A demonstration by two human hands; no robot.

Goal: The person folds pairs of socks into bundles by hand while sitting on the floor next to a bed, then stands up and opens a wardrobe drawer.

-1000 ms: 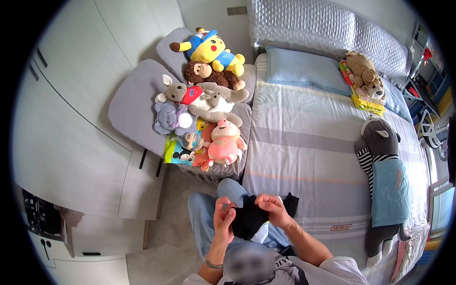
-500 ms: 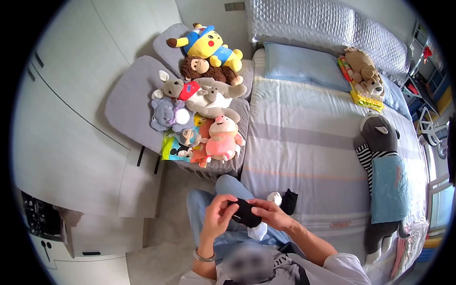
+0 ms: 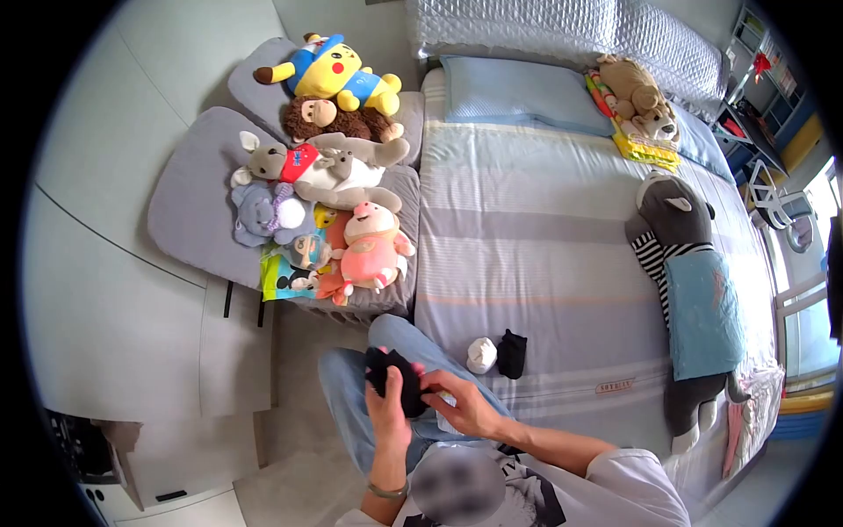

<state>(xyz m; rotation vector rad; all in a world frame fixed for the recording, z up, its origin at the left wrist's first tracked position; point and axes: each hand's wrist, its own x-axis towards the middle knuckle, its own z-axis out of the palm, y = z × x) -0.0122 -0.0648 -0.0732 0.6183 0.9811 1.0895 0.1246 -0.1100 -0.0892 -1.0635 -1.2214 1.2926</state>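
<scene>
A black cloth item, folded small, is held above my lap. My left hand grips it from the left, thumb on top and fingers behind. At its right edge my right hand pinches the cloth between thumb and fingers. Part of a white item shows on my lap under my right hand. On the bed, to the right of my knees, a white bundle lies beside a small black bundle.
Plush toys, among them a pink pig, sit on a grey chair at the left. A large grey plush toy lies on the bed's right side. A blue pillow is by the headboard.
The view has shifted right. The black cloth in my hands has become more compact and my left hand now wraps round it. The white and black bundles on the bed are now fully uncovered.
</scene>
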